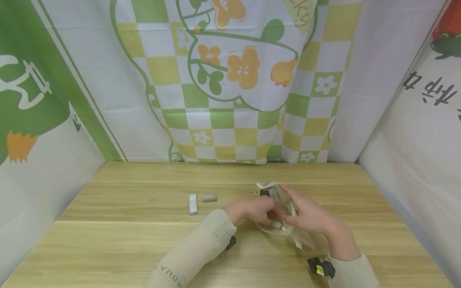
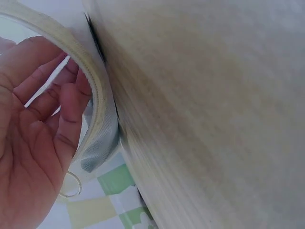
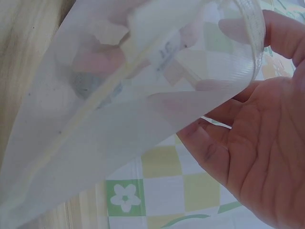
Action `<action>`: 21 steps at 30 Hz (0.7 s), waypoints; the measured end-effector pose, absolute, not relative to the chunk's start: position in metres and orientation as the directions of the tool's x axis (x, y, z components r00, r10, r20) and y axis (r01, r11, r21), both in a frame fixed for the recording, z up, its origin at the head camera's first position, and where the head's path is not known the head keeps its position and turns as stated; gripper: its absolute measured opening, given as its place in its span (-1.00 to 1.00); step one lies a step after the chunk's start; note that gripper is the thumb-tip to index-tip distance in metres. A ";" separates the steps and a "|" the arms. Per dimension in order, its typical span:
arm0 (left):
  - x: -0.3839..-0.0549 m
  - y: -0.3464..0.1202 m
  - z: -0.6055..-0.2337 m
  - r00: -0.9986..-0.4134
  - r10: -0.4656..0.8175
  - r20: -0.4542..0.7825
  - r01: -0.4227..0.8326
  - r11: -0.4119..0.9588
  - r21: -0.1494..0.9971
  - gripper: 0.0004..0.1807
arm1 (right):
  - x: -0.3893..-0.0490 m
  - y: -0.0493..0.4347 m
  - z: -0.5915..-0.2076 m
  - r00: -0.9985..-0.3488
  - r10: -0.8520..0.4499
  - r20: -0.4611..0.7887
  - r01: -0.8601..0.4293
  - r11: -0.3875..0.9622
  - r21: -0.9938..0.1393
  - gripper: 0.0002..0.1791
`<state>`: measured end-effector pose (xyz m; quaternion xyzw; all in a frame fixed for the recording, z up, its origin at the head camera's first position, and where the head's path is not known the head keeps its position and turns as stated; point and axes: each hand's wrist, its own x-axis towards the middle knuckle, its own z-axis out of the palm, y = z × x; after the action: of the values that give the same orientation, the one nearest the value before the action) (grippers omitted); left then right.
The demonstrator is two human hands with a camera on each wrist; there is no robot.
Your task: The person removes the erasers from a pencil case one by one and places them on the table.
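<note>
A translucent zip pouch with a cream zipper edge lies tilted with its mouth open, right of the table's middle. My left hand reaches into the mouth with bent fingers; its fingertips are partly hidden, so whether they pinch anything is unclear. A small pale block shows inside, just below those fingers. Beside them are a grey block and a dark piece. My right hand grips the pouch's right rim between thumb and fingers. Through the cloudy wall, a grey lump appears blurred.
Left of the pouch, a white rectangular block and a short grey-beige cylinder lie on the wooden table. A checked, flowered curtain hangs along the table's back edge. A zipper ring dangles from the pouch.
</note>
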<state>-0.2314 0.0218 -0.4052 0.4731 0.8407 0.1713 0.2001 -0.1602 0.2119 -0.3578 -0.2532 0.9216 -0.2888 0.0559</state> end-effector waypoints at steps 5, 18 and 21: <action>-0.231 0.021 -0.403 -0.478 0.862 -0.172 0.746 0.501 0.439 -0.72 | -0.159 0.212 -0.357 -0.866 -0.499 0.046 -0.438 0.710 -0.551 -0.04; -0.230 0.021 -0.404 -0.489 0.851 -0.194 0.740 0.522 0.425 -0.75 | -0.159 0.211 -0.356 -0.863 -0.504 0.037 -0.438 0.711 -0.550 -0.04; -0.229 0.020 -0.403 -0.478 0.859 -0.184 0.748 0.508 0.426 -0.75 | -0.159 0.210 -0.357 -0.862 -0.505 0.042 -0.443 0.710 -0.547 -0.04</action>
<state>-0.2291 0.0205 -0.4030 0.4741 0.8474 0.1453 0.1898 -0.1591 0.2103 -0.3568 -0.2566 0.9231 -0.2811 0.0552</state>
